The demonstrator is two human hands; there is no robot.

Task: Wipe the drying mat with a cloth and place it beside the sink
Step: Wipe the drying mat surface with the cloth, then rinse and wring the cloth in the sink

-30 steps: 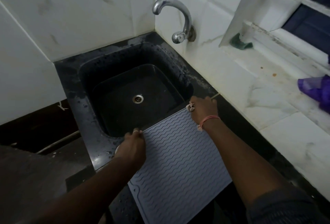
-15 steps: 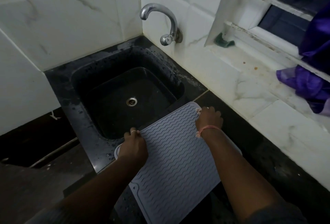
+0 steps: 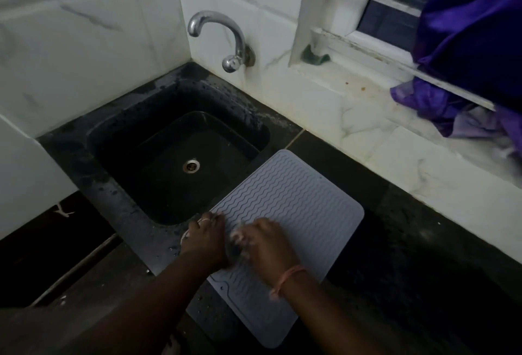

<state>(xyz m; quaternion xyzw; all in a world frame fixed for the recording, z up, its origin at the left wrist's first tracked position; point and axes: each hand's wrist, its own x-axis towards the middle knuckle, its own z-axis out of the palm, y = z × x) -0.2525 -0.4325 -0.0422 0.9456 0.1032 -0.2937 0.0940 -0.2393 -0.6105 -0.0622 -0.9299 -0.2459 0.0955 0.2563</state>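
Note:
The grey drying mat (image 3: pixel 296 213), ribbed with wavy lines, lies flat on the dark counter just right of the black sink (image 3: pixel 93 185). Its far corner reaches the sink's right rim. My left hand (image 3: pixel 204 241) holds the mat's left edge by the sink's near corner, fingers curled over it. My right hand (image 3: pixel 267 246) is on the mat close beside the left hand and is blurred. A small pale blurred thing shows between the two hands; what it is cannot be made out.
A chrome tap (image 3: pixel 226 41) juts from the white tiled wall over the sink. A white marble ledge (image 3: pixel 367 139) runs along the right below the window. A purple cloth (image 3: pixel 466 58) hangs there, and a small green item (image 3: pixel 315 58) sits at the window corner.
The mat has slid right, off the sink and onto the counter. My right hand left the mat's far edge and came back beside my left hand.

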